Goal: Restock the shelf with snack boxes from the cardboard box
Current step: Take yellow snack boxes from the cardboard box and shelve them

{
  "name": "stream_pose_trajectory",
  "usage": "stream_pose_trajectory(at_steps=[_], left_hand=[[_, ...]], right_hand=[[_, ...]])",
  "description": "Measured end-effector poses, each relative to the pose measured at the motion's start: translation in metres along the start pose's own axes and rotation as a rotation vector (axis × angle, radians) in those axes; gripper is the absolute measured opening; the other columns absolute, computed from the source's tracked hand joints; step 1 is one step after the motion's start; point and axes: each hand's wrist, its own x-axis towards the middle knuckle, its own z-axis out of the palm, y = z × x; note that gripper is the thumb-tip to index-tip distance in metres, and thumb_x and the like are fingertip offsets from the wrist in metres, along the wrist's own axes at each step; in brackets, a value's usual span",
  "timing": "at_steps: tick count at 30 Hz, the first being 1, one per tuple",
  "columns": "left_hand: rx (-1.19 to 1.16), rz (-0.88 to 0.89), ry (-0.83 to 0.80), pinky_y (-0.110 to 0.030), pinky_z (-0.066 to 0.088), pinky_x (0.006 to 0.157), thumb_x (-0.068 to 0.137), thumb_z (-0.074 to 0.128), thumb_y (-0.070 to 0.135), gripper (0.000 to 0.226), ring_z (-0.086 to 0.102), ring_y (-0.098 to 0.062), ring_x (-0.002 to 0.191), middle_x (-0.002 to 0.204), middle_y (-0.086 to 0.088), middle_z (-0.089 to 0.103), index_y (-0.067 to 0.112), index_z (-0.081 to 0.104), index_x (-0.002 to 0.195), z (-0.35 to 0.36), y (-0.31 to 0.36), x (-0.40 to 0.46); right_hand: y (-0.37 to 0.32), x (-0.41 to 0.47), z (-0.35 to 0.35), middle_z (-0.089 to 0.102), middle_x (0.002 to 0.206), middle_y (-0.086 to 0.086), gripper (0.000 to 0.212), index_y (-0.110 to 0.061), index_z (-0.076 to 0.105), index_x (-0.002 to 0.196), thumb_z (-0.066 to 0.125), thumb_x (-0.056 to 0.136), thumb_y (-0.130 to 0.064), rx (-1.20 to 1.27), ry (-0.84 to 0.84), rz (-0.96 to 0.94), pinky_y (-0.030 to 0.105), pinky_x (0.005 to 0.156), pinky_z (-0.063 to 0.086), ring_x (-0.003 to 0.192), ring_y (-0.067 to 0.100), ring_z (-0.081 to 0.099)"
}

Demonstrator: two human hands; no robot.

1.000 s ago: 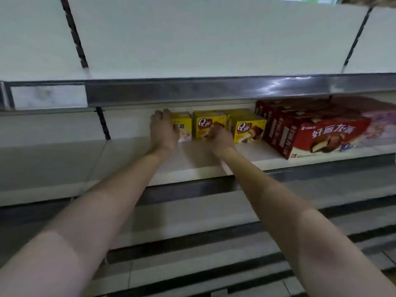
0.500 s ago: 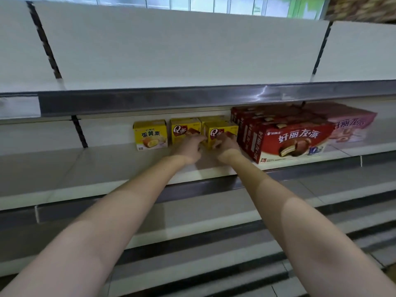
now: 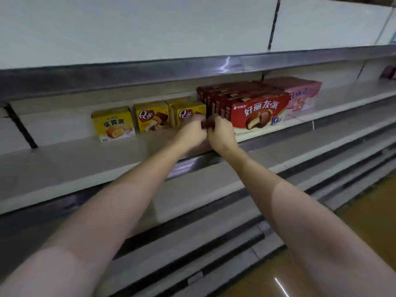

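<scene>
Three small yellow snack boxes stand in a row on the white shelf point(image 3: 64, 159): an egg-yolk pie box point(image 3: 113, 123), a Q box point(image 3: 152, 117) and a second Q box point(image 3: 186, 111). To their right lies a row of red snack boxes point(image 3: 257, 110). My left hand point(image 3: 191, 133) and my right hand point(image 3: 221, 133) meet where the second Q box touches the red row. Their fingers curl around a dark red box end point(image 3: 206, 124) between them. My left hand hides the lower right of the second Q box. The cardboard box is out of view.
A pink snack box point(image 3: 302, 95) sits behind and right of the red row. A metal rail point(image 3: 128, 73) of the shelf above overhangs the boxes. Lower shelves point(image 3: 192, 211) step out below, and brown floor point(image 3: 364, 232) shows at the right. A purple item point(image 3: 389, 72) is at the far right.
My left hand left the egg-yolk pie box and moved right. Both hands now meet at the left end of the red row. The view has swung left.
</scene>
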Motion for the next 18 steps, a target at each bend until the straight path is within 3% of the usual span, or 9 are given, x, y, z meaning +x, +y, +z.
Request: stream_pose_trajectory(at_steps=[7, 11, 13, 15, 18], left_hand=[[0.057, 0.306, -0.154, -0.032, 0.050, 0.071, 0.087, 0.062, 0.010, 0.006, 0.063, -0.025, 0.088, 0.093, -0.004, 0.066, 0.016, 0.065, 0.085, 0.027, 0.049, -0.020], [0.104, 0.557, -0.372, -0.039, 0.042, 0.077, 0.094, 0.054, 0.015, 0.007, 0.061, -0.032, 0.098, 0.098, -0.013, 0.066, 0.014, 0.060, 0.090, 0.074, 0.081, -0.071], [0.066, 0.628, -0.504, -0.034, 0.036, 0.076, 0.096, 0.050, 0.013, 0.013, 0.059, -0.032, 0.100, 0.103, -0.014, 0.065, 0.008, 0.061, 0.097, 0.103, 0.095, -0.109], [0.056, 0.666, -0.650, -0.028, 0.039, 0.070, 0.095, 0.048, 0.010, 0.010, 0.059, -0.026, 0.090, 0.094, -0.006, 0.062, 0.011, 0.058, 0.093, 0.132, 0.101, -0.151], [0.069, 0.744, -0.828, -0.036, 0.052, 0.081, 0.087, 0.054, 0.014, 0.010, 0.064, -0.029, 0.096, 0.096, -0.007, 0.065, 0.015, 0.062, 0.094, 0.181, 0.107, -0.214]], right_hand=[[0.034, -0.082, -0.055, 0.062, 0.088, 0.008, 0.004, -0.008, 0.057, 0.088, 0.053, 0.087, -0.006, -0.124, 0.269, 0.206, 0.031, 0.065, 0.039, 0.079, 0.023, 0.055], [0.060, -0.158, -0.074, 0.064, 0.093, 0.010, 0.007, -0.008, 0.059, 0.092, 0.054, 0.089, -0.010, -0.246, 0.295, 0.425, 0.036, 0.072, 0.047, 0.086, 0.027, 0.059], [0.069, -0.209, -0.083, 0.063, 0.095, 0.010, 0.008, -0.007, 0.059, 0.093, 0.053, 0.091, -0.011, -0.294, 0.280, 0.565, 0.038, 0.074, 0.049, 0.089, 0.027, 0.059], [0.075, -0.270, -0.091, 0.062, 0.096, 0.010, 0.009, -0.006, 0.061, 0.095, 0.055, 0.090, -0.010, -0.335, 0.293, 0.689, 0.034, 0.075, 0.046, 0.091, 0.028, 0.058], [0.077, -0.371, -0.099, 0.064, 0.093, 0.015, 0.009, -0.006, 0.063, 0.094, 0.058, 0.087, -0.009, -0.387, 0.343, 0.897, 0.035, 0.075, 0.044, 0.090, 0.034, 0.061]])
